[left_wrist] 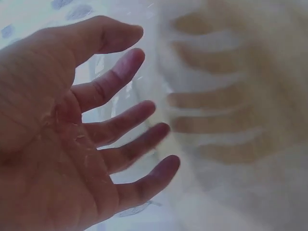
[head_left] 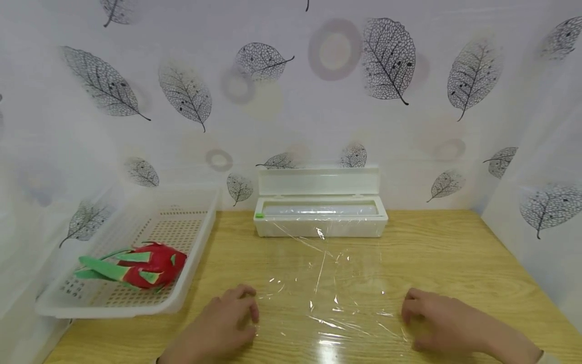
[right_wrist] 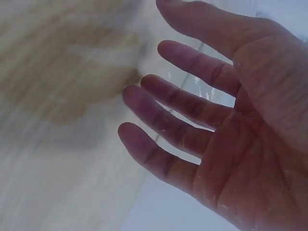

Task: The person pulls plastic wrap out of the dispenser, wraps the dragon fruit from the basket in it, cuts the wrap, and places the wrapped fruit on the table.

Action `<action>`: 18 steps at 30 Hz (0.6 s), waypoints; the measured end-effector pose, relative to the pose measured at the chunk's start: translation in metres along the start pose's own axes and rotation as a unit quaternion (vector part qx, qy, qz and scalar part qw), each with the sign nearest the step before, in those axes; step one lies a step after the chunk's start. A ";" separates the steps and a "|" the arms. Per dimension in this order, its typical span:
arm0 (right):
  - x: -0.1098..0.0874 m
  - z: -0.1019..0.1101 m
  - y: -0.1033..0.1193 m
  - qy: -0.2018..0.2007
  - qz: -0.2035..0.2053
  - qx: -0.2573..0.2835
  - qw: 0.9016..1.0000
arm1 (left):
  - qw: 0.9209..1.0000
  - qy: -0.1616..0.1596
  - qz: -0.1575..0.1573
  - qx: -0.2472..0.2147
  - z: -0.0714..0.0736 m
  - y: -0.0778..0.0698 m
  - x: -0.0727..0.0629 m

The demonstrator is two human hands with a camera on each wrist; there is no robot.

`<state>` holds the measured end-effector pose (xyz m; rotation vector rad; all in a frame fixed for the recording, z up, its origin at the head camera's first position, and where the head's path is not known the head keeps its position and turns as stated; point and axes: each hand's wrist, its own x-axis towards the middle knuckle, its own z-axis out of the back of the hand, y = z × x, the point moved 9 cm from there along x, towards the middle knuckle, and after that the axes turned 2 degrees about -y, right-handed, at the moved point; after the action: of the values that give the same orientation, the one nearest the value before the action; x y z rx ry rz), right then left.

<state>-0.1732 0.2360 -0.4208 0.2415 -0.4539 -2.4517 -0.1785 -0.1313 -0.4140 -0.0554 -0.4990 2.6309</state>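
A sheet of clear cling film (head_left: pixel 325 283) lies wrinkled over the wooden table, running toward me from a white cling film dispenser (head_left: pixel 320 229) whose lid stands raised. My left hand (head_left: pixel 223 321) is beside the sheet's left edge, fingers spread and loosely bent. On the opposite side, my right hand (head_left: pixel 447 323) hovers near the right edge in a similar pose. Both wrist views show bare palms: the left hand (left_wrist: pixel 86 130) and the right hand (right_wrist: pixel 226 130) hold nothing. Whether any fingertip touches the film cannot be made out.
To the left, a white plastic basket (head_left: pixel 179 290) holds a red dragon fruit (head_left: pixel 156 265) with green scales. A green piece (head_left: pixel 259 215) sits at the dispenser's left end. Leaf-patterned sheeting (head_left: pixel 300 116) encloses the wooden table (head_left: pixel 454 253) at the back and sides.
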 end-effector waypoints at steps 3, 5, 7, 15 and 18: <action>0.006 0.015 -0.003 -0.027 0.002 -0.010 1.000 | 1.000 -0.020 -0.008 0.004 0.010 -0.006 0.008; 0.012 0.028 -0.001 -0.075 0.014 -0.050 0.996 | 0.999 -0.037 -0.028 0.006 0.016 -0.016 0.017; 0.020 0.039 0.006 -0.134 0.040 -0.105 0.985 | 0.998 -0.042 -0.052 0.010 0.016 -0.029 0.028; 0.063 0.048 0.027 -0.212 0.108 -0.226 0.945 | 0.989 -0.033 -0.126 0.073 0.001 -0.069 0.077; 0.074 0.045 0.027 -0.220 0.118 -0.276 0.928 | 0.985 -0.016 -0.136 0.101 -0.004 -0.076 0.087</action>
<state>-0.2291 0.1821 -0.3741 -0.5762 0.0438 -2.2737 -0.2228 -0.0284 -0.3871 0.1130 -0.2284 2.4007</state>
